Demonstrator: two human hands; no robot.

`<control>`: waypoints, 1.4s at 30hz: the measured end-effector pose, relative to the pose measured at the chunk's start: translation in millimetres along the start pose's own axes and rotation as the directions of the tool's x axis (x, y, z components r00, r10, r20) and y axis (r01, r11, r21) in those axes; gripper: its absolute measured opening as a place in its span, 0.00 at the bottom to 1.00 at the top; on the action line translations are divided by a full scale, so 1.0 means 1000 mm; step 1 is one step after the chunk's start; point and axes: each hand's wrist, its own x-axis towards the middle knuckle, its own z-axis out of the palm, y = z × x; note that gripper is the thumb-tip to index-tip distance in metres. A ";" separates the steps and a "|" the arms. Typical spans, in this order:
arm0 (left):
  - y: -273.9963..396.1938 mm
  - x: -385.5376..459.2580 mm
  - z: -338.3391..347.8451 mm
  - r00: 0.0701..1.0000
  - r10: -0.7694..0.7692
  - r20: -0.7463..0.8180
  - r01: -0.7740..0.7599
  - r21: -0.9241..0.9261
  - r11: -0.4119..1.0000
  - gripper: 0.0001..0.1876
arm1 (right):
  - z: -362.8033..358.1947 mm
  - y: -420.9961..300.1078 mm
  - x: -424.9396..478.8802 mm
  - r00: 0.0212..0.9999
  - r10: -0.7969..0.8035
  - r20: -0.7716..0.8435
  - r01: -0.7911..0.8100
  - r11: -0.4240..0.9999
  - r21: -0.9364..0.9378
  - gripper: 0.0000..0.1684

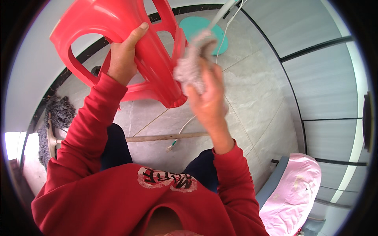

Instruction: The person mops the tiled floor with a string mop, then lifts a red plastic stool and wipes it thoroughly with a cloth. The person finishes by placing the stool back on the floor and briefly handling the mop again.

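A red plastic stool (103, 17) is held tilted above the floor, its upper end cut off by the picture's top edge. My left hand (125, 50) grips one of its legs, thumb laid over the outer face and fingers hidden behind it. In my right hand (206, 97) is a bunched greyish-pink cloth (192, 69), blurred by motion. The cloth is close beside the stool's lower right leg; whether it touches the plastic I cannot tell.
Beyond the cloth stands a round turquoise base (220, 37) with a white pole. A white cable (184, 128) and a wooden pole (165, 137) lie on the tiled floor (254, 88). At left is a grey string mop (60, 110); at lower right, a pink cloth-covered piece of furniture (295, 191).
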 end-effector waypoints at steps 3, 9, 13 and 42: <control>0.008 -0.015 0.007 0.976 -0.188 0.107 0.197 -0.083 0.977 0.18 | 0.036 0.012 -0.016 0.997 -0.072 -0.023 0.069 0.990 -0.119 0.33; 0.003 -0.051 0.002 0.940 -0.286 0.187 0.285 0.032 0.958 0.20 | 0.044 0.048 0.001 0.977 0.209 0.035 -0.199 0.960 -0.199 0.29; -0.004 -0.075 0.012 0.925 -0.286 0.250 0.264 0.118 0.957 0.19 | 0.061 0.109 0.006 0.974 0.214 -0.074 -0.225 0.942 -0.248 0.29; 0.021 -0.081 0.002 0.894 -0.354 0.275 0.318 0.168 0.933 0.21 | 0.068 0.116 -0.010 0.934 0.336 -0.117 -0.343 0.939 -0.038 0.32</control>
